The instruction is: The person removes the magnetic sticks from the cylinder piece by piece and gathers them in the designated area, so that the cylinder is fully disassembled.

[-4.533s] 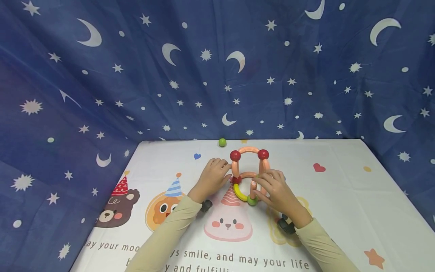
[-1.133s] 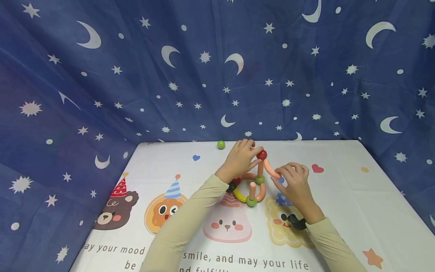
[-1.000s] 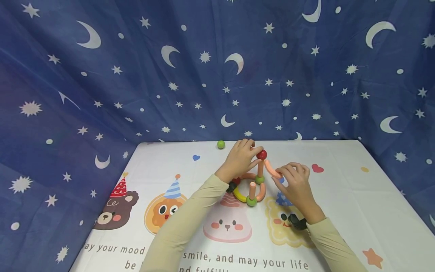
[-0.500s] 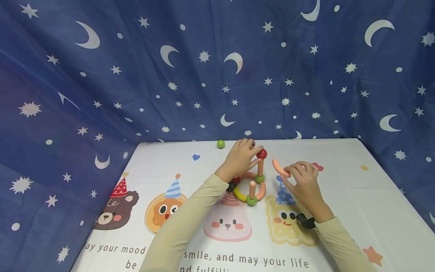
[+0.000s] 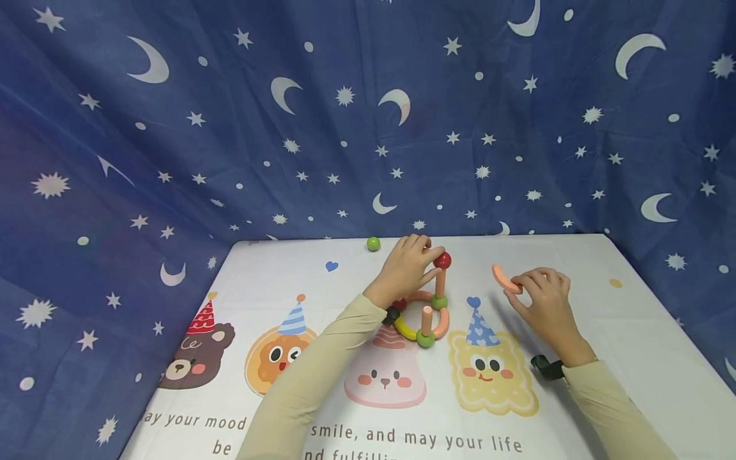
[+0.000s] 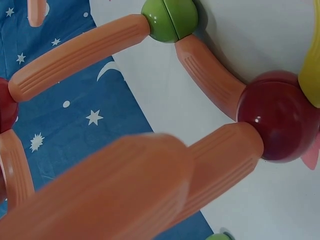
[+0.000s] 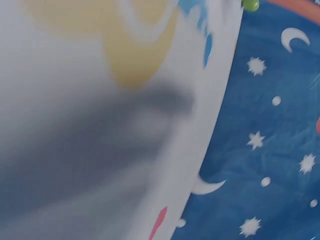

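Observation:
A magnetic ball-and-stick frame stands mid-table. Its base ring has orange curved sticks, a yellow curved stick [image 5: 405, 328], a green ball [image 5: 425, 339] at the front and another green ball [image 5: 439, 302] behind. A short orange stick [image 5: 427, 319] rises from the front ball. My left hand [image 5: 402, 268] pinches the red ball [image 5: 443, 260] atop the rear upright and covers the frame's upper left. In the left wrist view, a lower red ball [image 6: 277, 117] joins several sticks. Away to the right, my right hand [image 5: 545, 303] pinches a loose curved orange stick [image 5: 506, 281], unseen in the right wrist view.
A loose green ball [image 5: 373, 243] lies near the table's back edge. The white tablecloth [image 5: 621, 332] has printed cartoon figures and lettering. A blue curtain [image 5: 368, 128] with moons and stars hangs behind and at the sides.
My left hand has shifted from the frame's left side to its top red ball. The right hand has pulled a curved orange stick off the ball and carried it rightward.

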### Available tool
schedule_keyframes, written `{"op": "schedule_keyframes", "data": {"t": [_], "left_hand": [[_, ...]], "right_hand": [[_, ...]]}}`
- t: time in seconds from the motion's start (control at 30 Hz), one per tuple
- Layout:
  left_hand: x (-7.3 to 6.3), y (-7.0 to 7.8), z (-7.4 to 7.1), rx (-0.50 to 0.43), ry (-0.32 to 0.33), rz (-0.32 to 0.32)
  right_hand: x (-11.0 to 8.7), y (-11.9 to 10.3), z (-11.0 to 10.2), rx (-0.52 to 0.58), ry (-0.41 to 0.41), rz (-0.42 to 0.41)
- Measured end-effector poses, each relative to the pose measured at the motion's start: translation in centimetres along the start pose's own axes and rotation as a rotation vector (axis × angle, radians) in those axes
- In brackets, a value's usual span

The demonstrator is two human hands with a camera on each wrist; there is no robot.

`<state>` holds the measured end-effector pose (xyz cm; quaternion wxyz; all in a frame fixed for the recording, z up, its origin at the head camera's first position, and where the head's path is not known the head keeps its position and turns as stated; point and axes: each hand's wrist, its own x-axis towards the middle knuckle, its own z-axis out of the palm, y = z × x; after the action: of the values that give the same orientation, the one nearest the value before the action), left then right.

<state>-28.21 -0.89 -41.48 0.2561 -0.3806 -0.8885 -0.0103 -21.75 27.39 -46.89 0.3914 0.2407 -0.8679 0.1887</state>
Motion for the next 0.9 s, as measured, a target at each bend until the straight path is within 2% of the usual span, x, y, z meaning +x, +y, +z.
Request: {"op": "schedule_keyframes", "data": {"t": [0.3, 0.47, 0.73, 0.9], "left_hand": [[0.1, 0.0, 0.0, -0.007, -0.007, -0.004], [0.0, 0.0, 0.0, -0.003, -0.01, -0.006], [0.0, -0.1, 0.1, -0.004, 0.007, -0.004], [0.0, -0.1, 0.3, 0.001, 0.005, -0.003]], "right_hand": [[0.1, 3.9, 0.3, -0.051, -0.093, 0.019], [0.3, 5.7, 1.0, -0.062, -0.131, 0.003], [0.7, 7.2, 2.5, -0.09, -0.256, 0.014], [0.8, 7.9, 3.3, -0.13, -0.304, -0.005]]}}
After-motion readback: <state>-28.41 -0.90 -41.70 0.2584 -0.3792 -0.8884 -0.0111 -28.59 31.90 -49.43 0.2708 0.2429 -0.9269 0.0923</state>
